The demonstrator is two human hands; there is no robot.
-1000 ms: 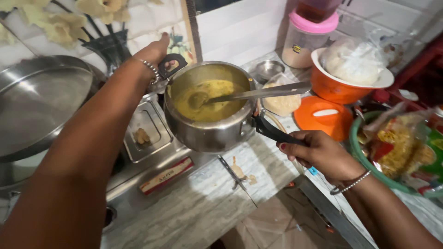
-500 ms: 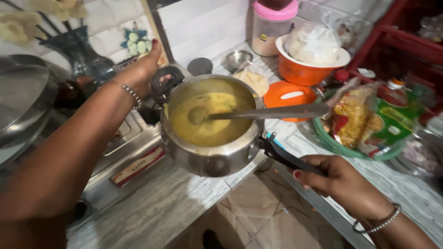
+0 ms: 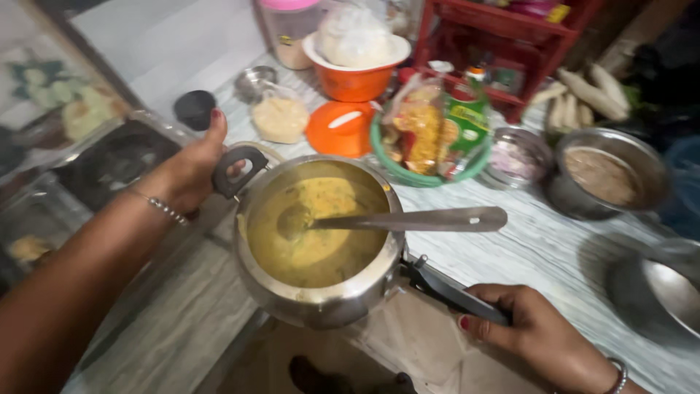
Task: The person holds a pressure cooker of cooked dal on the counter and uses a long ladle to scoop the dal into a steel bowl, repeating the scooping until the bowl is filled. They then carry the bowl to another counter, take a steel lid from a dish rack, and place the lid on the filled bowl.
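The marble-patterned counter runs from the near left to the far right and carries nearly everything in view. At its far right edge stands a red rack, with pale long vegetables lying just right of it. On the right sits a steel pot of brownish food, and nearer, at the right edge, part of another steel vessel. In the middle far zone a green basket holds bright food packets; a small steel bowl of chopped pinkish bits stands between the basket and the pot. Farther back an orange bowl carries a white bag, with its orange lid lying flat nearer, beside a clear bag of pale grain. A small dark cup stands at the far left.

The steel pressure cooker is at the centre near, held over the counter's near edge, with floor visible below it. It is open and about half full of thick yellow-green curry. A steel ladle rests across its rim, bowl sunk in the curry, handle pointing right.

The left hand is closed around the short black loop handle on the far left side; the right hand grips the long black handle at the near right.
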